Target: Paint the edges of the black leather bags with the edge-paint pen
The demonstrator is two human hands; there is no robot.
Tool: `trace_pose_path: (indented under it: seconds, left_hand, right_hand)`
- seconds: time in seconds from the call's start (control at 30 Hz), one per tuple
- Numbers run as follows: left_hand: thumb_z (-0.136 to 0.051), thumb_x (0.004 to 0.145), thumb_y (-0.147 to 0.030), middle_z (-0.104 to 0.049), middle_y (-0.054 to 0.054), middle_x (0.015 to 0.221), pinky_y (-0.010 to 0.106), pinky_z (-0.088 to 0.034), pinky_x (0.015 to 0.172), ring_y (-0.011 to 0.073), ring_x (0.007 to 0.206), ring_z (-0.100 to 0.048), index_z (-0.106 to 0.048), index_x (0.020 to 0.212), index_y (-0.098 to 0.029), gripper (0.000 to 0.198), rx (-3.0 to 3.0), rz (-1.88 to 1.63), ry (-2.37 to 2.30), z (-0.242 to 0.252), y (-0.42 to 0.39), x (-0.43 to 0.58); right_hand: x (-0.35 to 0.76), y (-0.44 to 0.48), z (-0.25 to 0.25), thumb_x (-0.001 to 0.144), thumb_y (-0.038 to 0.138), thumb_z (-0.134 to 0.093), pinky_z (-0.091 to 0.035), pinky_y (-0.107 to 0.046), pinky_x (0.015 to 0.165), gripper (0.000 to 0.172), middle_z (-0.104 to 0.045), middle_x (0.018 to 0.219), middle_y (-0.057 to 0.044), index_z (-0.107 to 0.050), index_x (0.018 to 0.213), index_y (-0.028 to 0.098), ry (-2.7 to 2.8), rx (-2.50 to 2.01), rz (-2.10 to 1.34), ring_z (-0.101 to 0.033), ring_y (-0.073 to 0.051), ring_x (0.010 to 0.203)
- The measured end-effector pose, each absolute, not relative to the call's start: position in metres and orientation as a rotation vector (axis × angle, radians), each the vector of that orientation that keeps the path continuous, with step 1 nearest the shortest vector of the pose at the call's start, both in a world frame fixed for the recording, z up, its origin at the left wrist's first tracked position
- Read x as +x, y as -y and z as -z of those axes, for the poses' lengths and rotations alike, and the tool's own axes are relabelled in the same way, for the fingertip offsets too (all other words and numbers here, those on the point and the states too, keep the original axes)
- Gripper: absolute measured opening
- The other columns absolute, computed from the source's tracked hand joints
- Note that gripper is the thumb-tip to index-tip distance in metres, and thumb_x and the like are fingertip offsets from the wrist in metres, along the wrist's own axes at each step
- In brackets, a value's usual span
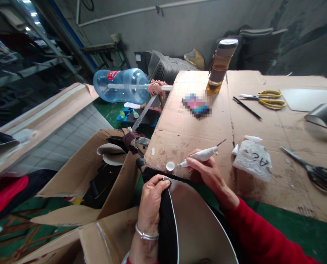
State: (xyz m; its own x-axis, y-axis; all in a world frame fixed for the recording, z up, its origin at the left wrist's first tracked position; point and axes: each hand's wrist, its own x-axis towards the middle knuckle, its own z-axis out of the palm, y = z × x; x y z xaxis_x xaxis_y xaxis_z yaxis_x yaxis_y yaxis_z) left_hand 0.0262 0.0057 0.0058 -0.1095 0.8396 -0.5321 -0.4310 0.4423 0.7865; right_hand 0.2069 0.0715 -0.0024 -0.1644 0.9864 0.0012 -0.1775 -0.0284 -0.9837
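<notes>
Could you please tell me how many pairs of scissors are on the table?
2. The yellow-handled scissors lie at the far side, beside a black pen; the black-handled scissors lie nearer, at the right edge. More could be hidden in the boxes.

Pixelated: flat object [196, 105]; grey sheet [199, 220] cropped below.

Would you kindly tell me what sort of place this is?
Likely a small craft workshop: a cardboard-covered table carries yellow scissors and black scissors, the right hand holds a white tool, the left hand grips a grey sheet, and an open box stands alongside.
</notes>
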Motion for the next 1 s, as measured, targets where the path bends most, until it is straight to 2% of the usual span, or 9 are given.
trace_pose_path:
  seconds: [0.2,0.4,0.57,0.73,0.87,1.0]
  left_hand:
    - [-0.087,0.07,-0.033,-0.071,0.001,0.068,0.021,-0.05,0.059,0.0131,0.059,-0.062,-0.073,0.08,-0.016,0.024,0.489,-1.103,-1.299,-0.008,-0.003,0.027]
    - [-0.089,0.067,-0.033,-0.072,0.002,0.069,0.023,-0.051,0.059,0.0145,0.059,-0.063,-0.075,0.082,-0.015,0.028,0.497,-1.104,-1.328,-0.005,-0.003,0.025]
    - [-0.092,0.062,-0.033,-0.071,0.002,0.067,0.023,-0.052,0.059,0.0142,0.058,-0.063,-0.075,0.08,-0.014,0.031,0.443,-1.096,-1.32,-0.008,-0.003,0.024]
    - [-0.09,0.067,-0.038,-0.074,0.006,0.073,0.023,-0.052,0.058,0.0159,0.062,-0.064,-0.078,0.084,-0.013,0.033,0.545,-1.02,-1.359,-0.006,-0.004,0.021]
    - [-0.09,0.067,-0.038,-0.074,0.006,0.071,0.023,-0.051,0.057,0.0163,0.061,-0.065,-0.077,0.083,-0.013,0.033,0.549,-0.978,-1.335,-0.006,-0.005,0.017]
    - [-0.095,0.059,-0.032,-0.073,0.004,0.066,0.023,-0.053,0.057,0.0145,0.055,-0.065,-0.075,0.078,-0.014,0.033,0.409,-0.991,-1.247,-0.012,-0.007,0.014]
  right_hand:
    - [0.2,-0.07,0.008,0.094,0.04,-0.072,-0.041,-0.028,0.064,0.023,-0.062,0.08,-0.001,-0.07,0.087,0.018,1.502,-0.991,-1.187,-0.053,-0.014,0.068]
    - [0.2,-0.069,0.011,0.094,0.044,-0.072,-0.041,-0.027,0.062,0.024,-0.062,0.076,0.001,-0.07,0.091,0.019,1.579,-1.046,-1.181,-0.054,-0.015,0.066]
    - [0.199,-0.067,0.01,0.094,0.042,-0.071,-0.046,-0.026,0.066,0.022,-0.07,0.083,-0.002,-0.071,0.094,0.02,1.608,-1.036,-1.229,-0.063,-0.017,0.074]
    - [0.2,-0.067,0.008,0.095,0.042,-0.07,-0.047,-0.027,0.067,0.022,-0.07,0.081,-0.002,-0.071,0.092,0.02,1.649,-1.049,-1.198,-0.064,-0.017,0.074]
    - [0.201,-0.068,0.009,0.095,0.042,-0.07,-0.044,-0.027,0.064,0.022,-0.067,0.078,-0.001,-0.069,0.091,0.021,1.668,-1.048,-1.179,-0.06,-0.016,0.07]
    - [0.2,-0.069,0.009,0.097,0.043,-0.067,-0.041,-0.028,0.062,0.027,-0.061,0.072,0.0,-0.067,0.082,0.02,1.676,-1.054,-1.095,-0.054,-0.015,0.065]
